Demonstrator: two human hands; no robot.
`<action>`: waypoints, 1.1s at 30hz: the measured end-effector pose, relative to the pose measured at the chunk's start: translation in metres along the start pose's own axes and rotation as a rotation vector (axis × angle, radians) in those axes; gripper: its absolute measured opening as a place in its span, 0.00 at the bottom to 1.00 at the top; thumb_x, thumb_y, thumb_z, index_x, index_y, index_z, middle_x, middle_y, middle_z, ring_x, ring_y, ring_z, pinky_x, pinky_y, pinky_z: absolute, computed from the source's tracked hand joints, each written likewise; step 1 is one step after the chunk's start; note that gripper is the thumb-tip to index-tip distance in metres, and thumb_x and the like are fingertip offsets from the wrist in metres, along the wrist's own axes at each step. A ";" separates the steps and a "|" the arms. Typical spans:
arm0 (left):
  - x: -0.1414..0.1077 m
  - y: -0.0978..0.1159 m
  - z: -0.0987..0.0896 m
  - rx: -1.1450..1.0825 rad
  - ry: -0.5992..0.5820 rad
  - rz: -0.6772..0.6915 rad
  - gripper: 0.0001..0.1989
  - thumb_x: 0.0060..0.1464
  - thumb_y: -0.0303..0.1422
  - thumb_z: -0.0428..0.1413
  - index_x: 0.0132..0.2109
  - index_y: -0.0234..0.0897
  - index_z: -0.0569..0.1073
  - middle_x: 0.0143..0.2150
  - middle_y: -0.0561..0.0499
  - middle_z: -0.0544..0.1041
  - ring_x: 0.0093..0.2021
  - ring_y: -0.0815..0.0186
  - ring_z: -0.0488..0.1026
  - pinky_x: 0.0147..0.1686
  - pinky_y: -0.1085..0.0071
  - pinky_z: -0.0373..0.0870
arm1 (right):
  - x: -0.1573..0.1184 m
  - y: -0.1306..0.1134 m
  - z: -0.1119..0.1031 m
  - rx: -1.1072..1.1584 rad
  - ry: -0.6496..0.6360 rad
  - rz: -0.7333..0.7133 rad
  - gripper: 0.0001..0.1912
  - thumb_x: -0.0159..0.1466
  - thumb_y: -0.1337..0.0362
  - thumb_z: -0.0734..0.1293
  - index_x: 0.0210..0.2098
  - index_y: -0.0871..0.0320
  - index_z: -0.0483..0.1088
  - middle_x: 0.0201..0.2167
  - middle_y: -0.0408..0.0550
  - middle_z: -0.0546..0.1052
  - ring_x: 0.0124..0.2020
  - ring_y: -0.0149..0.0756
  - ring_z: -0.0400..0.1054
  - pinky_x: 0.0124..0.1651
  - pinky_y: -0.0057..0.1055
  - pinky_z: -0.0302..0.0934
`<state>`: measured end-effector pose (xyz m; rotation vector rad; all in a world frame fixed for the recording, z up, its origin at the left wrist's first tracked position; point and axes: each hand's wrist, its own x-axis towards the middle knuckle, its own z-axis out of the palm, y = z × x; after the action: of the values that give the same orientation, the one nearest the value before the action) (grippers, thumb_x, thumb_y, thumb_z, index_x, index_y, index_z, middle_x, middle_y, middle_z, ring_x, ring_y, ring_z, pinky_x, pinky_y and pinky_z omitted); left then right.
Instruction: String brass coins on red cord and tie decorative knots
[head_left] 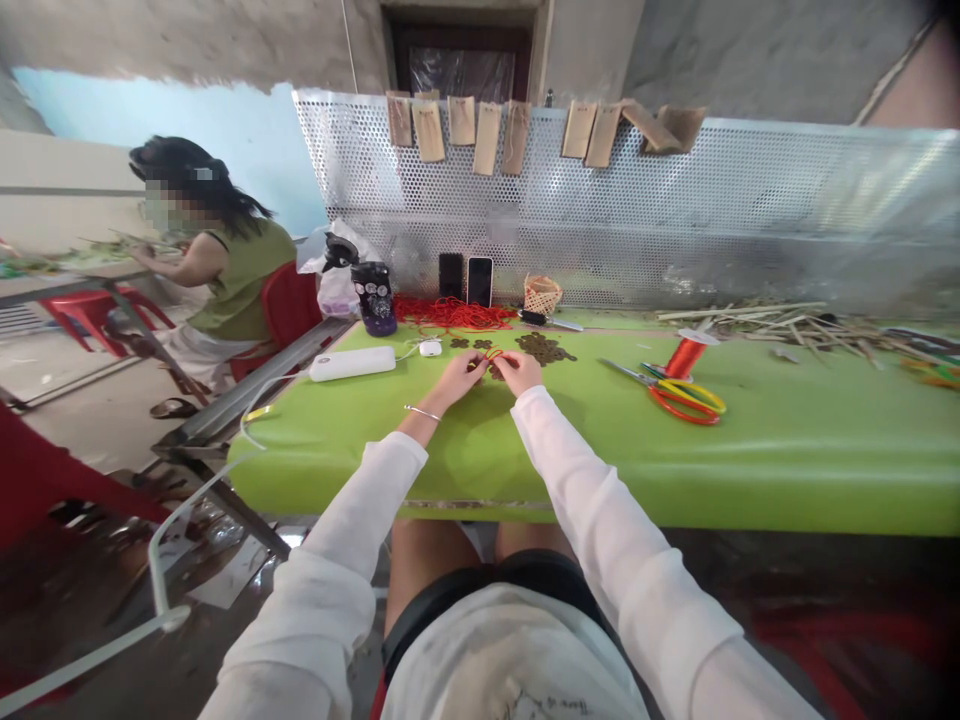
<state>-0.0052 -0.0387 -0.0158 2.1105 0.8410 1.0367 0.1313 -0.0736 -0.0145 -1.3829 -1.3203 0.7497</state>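
Over the green table, my left hand and my right hand meet with fingertips pinched close together. A thin red cord runs between them, and both hands grip it. Small dark round pieces that look like coins lie in a heap just past my right hand. Smaller clusters of coins rest beyond my left hand. Behind these is a tangled pile of red cords. My fingers partly hide what is between them.
Scissors with red and yellow handles lie right, beside a spool of red thread. A white power strip, a dark tumbler, two phones and a small woven basket stand around. Another person sits left.
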 end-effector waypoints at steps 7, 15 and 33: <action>0.000 0.001 -0.003 0.103 0.094 0.080 0.08 0.53 0.34 0.54 0.35 0.32 0.72 0.30 0.50 0.74 0.27 0.70 0.67 0.28 0.75 0.63 | 0.001 -0.003 -0.002 0.090 -0.029 0.067 0.10 0.65 0.60 0.62 0.38 0.63 0.68 0.33 0.45 0.72 0.30 0.28 0.68 0.33 0.29 0.66; -0.004 0.003 -0.004 0.197 0.115 0.148 0.07 0.51 0.32 0.54 0.34 0.33 0.74 0.31 0.49 0.75 0.29 0.68 0.68 0.31 0.73 0.63 | 0.006 0.003 -0.006 0.081 0.000 0.024 0.14 0.64 0.57 0.62 0.37 0.63 0.69 0.32 0.45 0.73 0.31 0.29 0.68 0.35 0.31 0.66; -0.007 0.013 0.000 0.149 0.037 0.181 0.07 0.51 0.32 0.52 0.28 0.33 0.69 0.23 0.55 0.67 0.23 0.72 0.61 0.26 0.76 0.58 | 0.010 0.009 -0.007 0.024 0.134 -0.217 0.09 0.62 0.62 0.65 0.30 0.63 0.68 0.30 0.43 0.72 0.33 0.30 0.68 0.41 0.34 0.65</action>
<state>-0.0055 -0.0515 -0.0090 2.3344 0.7775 1.1400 0.1424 -0.0644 -0.0192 -1.2248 -1.3258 0.5167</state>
